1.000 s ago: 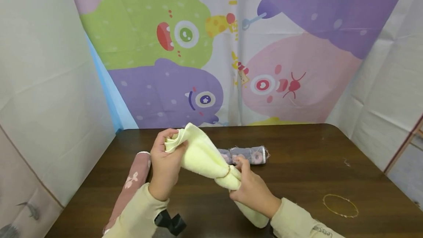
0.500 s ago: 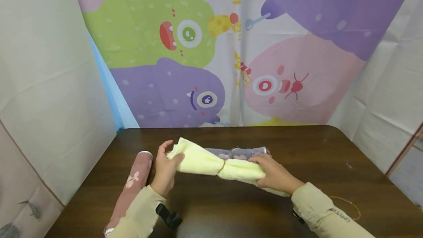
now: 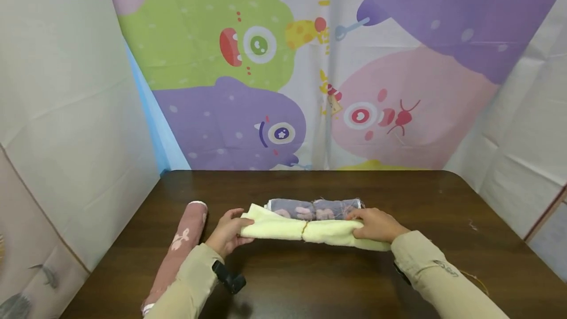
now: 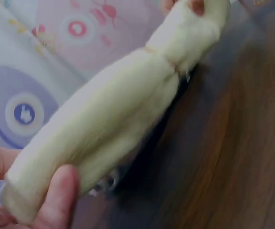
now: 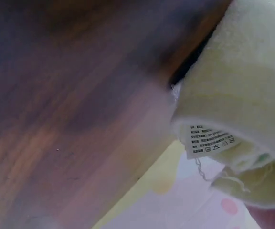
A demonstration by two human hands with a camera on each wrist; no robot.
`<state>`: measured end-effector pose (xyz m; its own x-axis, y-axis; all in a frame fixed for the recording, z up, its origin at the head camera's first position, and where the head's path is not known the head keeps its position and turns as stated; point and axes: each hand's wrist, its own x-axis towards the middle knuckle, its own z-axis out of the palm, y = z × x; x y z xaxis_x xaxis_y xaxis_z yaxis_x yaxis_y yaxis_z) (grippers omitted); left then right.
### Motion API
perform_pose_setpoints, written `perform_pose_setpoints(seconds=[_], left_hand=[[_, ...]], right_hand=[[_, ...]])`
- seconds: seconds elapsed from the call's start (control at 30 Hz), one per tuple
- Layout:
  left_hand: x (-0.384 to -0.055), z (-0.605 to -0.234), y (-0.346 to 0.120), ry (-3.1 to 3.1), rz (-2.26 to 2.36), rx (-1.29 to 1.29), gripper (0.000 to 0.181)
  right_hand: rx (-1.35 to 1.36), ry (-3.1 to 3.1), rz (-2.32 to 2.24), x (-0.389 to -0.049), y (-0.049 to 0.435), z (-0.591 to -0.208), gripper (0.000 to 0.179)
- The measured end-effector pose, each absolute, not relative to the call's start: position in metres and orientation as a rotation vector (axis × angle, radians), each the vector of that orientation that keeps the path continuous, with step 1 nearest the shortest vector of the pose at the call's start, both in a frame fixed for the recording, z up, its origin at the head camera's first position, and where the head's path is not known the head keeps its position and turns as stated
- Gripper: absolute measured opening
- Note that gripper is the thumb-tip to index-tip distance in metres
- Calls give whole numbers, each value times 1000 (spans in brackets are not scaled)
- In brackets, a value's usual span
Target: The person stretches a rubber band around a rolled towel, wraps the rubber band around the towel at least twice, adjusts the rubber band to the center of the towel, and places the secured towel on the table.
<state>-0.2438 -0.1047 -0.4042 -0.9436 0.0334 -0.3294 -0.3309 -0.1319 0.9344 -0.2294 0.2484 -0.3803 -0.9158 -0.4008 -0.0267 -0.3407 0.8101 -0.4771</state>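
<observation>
Dark table [image 3: 292,284], cartoon backdrop [image 3: 310,78] behind; a pale yellow towel roll [image 3: 276,230] sits mid-frame between two hands.

On my feed the left hand [image 3: 227,233] is part-closed, pinching the roll's left end under its thumb; the right hand [image 3: 380,225] is curled over the other end. Whether it touches the table I can't tell. I'd keep both ends level and the pinch light, so the thin band [image 3: 304,231] doesn't slip and the loose left corner stays tucked. Plush pile, waisted at the band; a printed care label [image 5: 209,140] shows inside. The grey patterned roll [image 3: 336,207] lies just behind, the dusty-pink one [image 3: 177,252] slants lower left.
</observation>
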Motion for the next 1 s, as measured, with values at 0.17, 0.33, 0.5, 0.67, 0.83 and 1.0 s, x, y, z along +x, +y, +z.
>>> perform_pose_setpoints(seconds=[0.17,0.33,0.5,0.67,0.83,1.0], left_hand=[[-250,-413,-108,1906,2034,-369,43],[-252,-417,-106,1945,1981,-378,39],[-256,-415,-107,1953,2017,-407,31],[-263,-412,-109,2009,1984,-381,29],[-266,-414,-112,2105,1898,-363,25],[-265,-403,-136,2281,1754,-244,24]], right_hand=[[-564,2894,-628,-237,253,-383,34],[-541,2887,-636,-239,259,-391,28],[-541,2886,-640,-241,259,-397,26],[-513,2907,-570,-244,259,-404,29],[-498,2888,-524,-245,262,-409,38],[-492,2759,-612,-243,273,-396,61]])
